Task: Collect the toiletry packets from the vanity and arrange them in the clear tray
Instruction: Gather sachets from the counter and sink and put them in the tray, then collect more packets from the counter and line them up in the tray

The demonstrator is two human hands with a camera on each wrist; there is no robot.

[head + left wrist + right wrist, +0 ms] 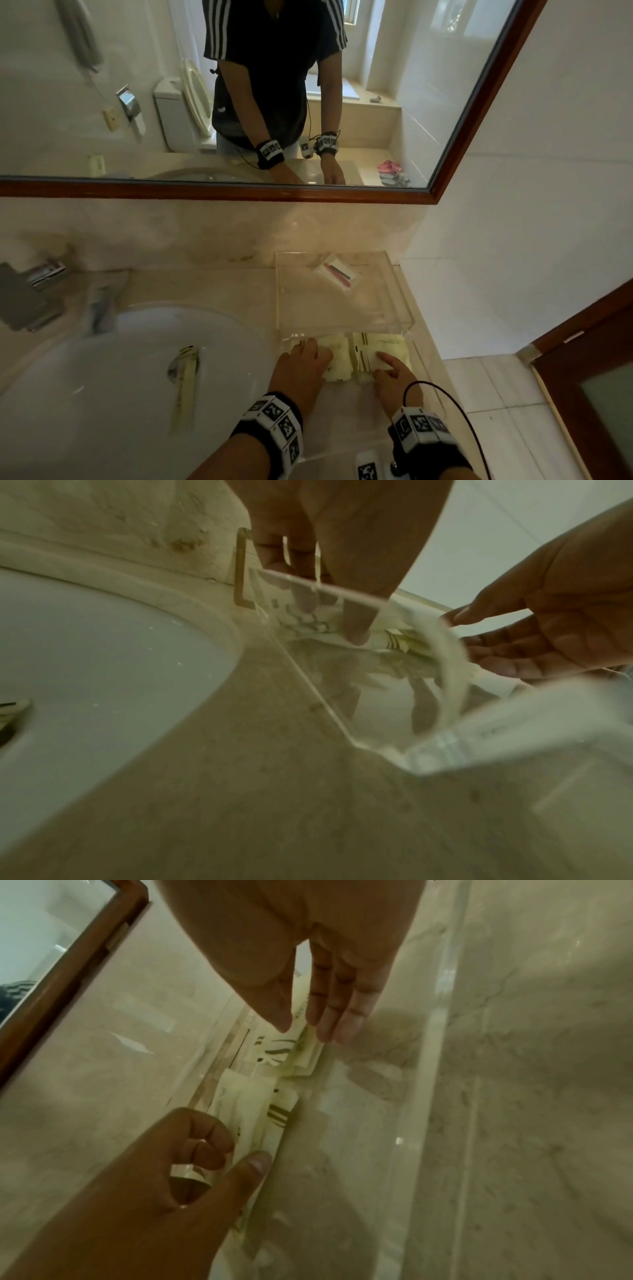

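Observation:
Pale yellow toiletry packets [346, 358] lie in two stacks at the far end of a clear tray [428, 387] on the vanity, right of the sink. My left hand [305, 358] curls its fingers over the left stack [250, 1110], thumb against its near edge. My right hand [390, 368] rests with straight fingers on the right stack [301, 1053]. The left wrist view shows both hands through the tray's clear wall [308, 674]. A second clear tray [346, 298] behind holds one white packet [337, 272] with a pink item inside.
A long yellow packet [186, 383] lies in the white sink basin [102, 377] over the drain. The chrome faucet [30, 294] stands at the far left. The mirror's wooden frame [219, 193] runs above the marble backsplash. The vanity's right edge drops to the tiled floor [496, 394].

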